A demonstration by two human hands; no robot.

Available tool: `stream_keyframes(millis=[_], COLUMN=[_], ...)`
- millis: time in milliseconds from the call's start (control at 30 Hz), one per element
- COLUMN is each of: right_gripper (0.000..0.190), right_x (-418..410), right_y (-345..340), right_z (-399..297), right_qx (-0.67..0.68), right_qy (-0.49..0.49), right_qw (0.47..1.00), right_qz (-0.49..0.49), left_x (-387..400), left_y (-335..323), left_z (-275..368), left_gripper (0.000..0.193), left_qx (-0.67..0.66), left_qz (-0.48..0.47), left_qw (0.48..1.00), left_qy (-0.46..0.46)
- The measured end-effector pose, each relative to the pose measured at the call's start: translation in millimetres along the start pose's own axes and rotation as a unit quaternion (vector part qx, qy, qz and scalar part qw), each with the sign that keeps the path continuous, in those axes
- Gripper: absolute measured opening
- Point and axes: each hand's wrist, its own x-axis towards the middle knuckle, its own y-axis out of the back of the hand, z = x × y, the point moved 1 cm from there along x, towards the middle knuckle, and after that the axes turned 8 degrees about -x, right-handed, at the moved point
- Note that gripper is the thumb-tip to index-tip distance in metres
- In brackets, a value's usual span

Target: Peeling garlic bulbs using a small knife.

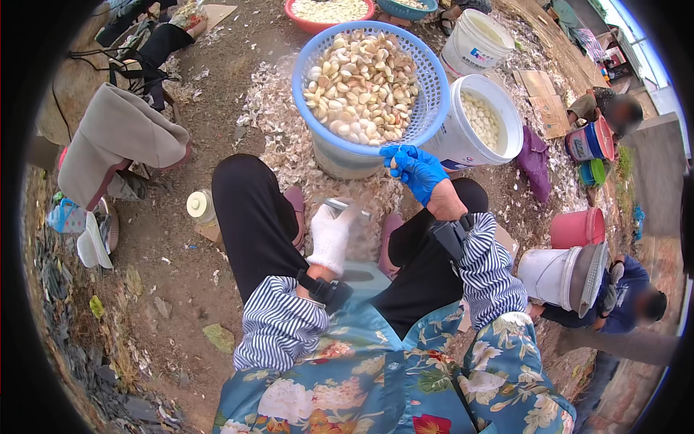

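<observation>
My left hand, in a white glove, is closed round a small metal tool, perhaps a knife; motion blur hides its form. In a blue glove, my right hand pinches what looks like a garlic clove at the near right rim of a blue plastic basket. Garlic cloves, many with skin on, lie in the basket, which rests on a bucket. Right of it, a white bucket holds pale peeled cloves.
Garlic skins cover the ground around the buckets. A red basin and another white bucket stand beyond. A lidded jar is at left. Two people sit on the right, near more buckets.
</observation>
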Motion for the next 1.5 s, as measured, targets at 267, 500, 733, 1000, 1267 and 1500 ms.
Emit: stream_keyframes(millis=[267,500,733,1000,1267,1500], right_gripper=[0.037,0.03,0.023,0.02,0.016,0.018], right_x=[-46.1,-52.3,-53.5,-49.2,-51.5,-51.3], right_y=[5.8,-10.7,-17.5,-17.0,-18.0,-26.0], right_z=[77.2,89.0,101.0,105.4,104.9,105.0], right_qx=[0.226,0.277,0.217,0.224,0.167,0.125], right_qy=[-0.035,-0.035,-0.03,-0.014,-0.012,-0.034], right_qw=[0.973,0.96,0.975,0.973,0.983,0.989], right_qz=[-0.014,-0.021,0.029,0.056,0.074,0.071], left_x=[-12.5,-20.5,-22.0,-20.2,-13.1,7.4], left_y=[-15.1,-14.7,-9.3,-9.5,-7.2,10.7], left_z=[2.9,-0.3,1.8,-2.3,-9.7,-30.3], left_gripper=[0.023,0.023,0.021,0.019,0.015,0.013], left_qx=[0.006,0.015,0.004,-0.021,0.011,-0.079], left_qz=[-0.067,-0.113,-0.107,-0.096,-0.073,-0.025], left_qw=[0.978,0.967,0.98,0.98,0.983,0.991], left_qy=[-0.2,-0.228,-0.169,-0.174,-0.167,-0.109])
